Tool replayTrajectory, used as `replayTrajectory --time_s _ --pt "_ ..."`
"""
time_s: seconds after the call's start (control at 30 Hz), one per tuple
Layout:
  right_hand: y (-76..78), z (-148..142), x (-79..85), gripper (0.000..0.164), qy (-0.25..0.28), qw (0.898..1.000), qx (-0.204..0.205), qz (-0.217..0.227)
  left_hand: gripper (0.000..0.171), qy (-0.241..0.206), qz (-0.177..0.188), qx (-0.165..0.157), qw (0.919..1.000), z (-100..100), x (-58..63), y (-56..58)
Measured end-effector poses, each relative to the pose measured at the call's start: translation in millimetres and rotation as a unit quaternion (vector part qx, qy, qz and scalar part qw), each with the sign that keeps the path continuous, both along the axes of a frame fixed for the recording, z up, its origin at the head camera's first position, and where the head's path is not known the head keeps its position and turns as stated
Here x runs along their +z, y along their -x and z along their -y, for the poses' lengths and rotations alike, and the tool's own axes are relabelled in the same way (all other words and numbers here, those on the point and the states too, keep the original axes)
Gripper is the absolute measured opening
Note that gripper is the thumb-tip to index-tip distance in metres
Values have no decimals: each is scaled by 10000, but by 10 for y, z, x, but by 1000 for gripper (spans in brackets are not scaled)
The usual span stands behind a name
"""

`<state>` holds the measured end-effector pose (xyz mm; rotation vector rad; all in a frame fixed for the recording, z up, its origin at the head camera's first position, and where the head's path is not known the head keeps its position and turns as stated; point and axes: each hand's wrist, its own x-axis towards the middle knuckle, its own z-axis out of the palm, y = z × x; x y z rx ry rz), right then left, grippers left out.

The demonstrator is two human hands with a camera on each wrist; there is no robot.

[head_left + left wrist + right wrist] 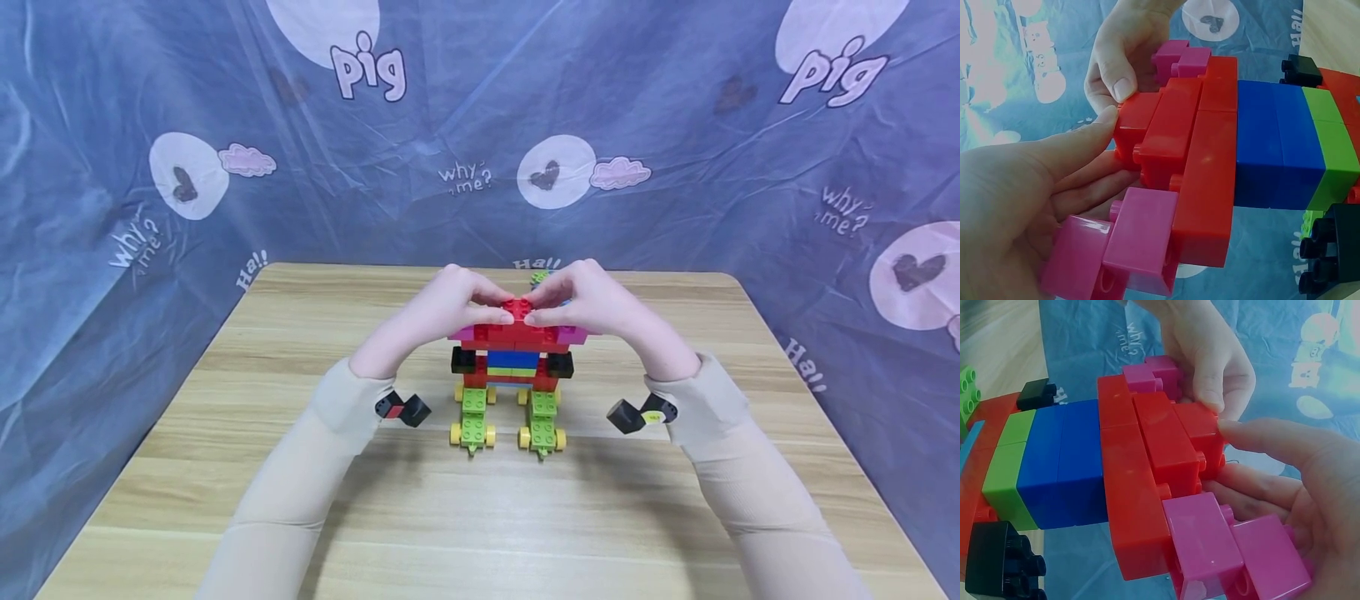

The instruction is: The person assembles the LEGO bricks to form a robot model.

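Note:
A toy-brick build stands upright near the middle of the table, with blue bricks (513,361) and a lime layer at its centre. Its wider red rows (1207,181) step up to a small red top brick (517,308). My left hand (455,302) pinches that top brick from the left, thumb on the near face. From the other side my right hand (587,297) pinches it too, the thumbs almost meeting. Pink bricks (1204,534) stick out on both sides below the hands. Black bricks (463,360) jut out lower down. Two green wheeled bases (472,402) with yellow wheels support it.
Behind the right hand, a green and blue piece (540,278) shows partly at the back of the wooden table (487,533). A blue printed cloth (450,108) hangs behind and along both sides. Small black devices (405,410) sit on both wrists.

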<state>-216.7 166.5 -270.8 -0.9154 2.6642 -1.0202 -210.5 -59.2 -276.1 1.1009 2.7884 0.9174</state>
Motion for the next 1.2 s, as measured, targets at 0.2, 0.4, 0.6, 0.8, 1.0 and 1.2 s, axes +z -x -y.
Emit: replayTrajectory --time_s 0.2,0.4,0.6,0.8,1.0,1.2 --pt "12 5 -1 32 -3 10000 -16 46 33 22 239 -59 9997 1 28 22" --pt "17 8 3 32 -25 10000 20 -1 33 -48 464 -65 9989 -2 55 21" --pt "23 12 8 31 -37 10000 11 -30 33 -95 545 -40 9985 -5 57 32" --pt "20 19 17 30 29 10000 41 -62 32 -115 517 -72 9986 -6 55 41" --pt "15 11 21 31 9 10000 9 -62 33 -133 552 -71 9984 -14 47 39" --pt "12 9 16 31 4 10000 41 -83 33 -146 548 -40 9984 -15 44 31"
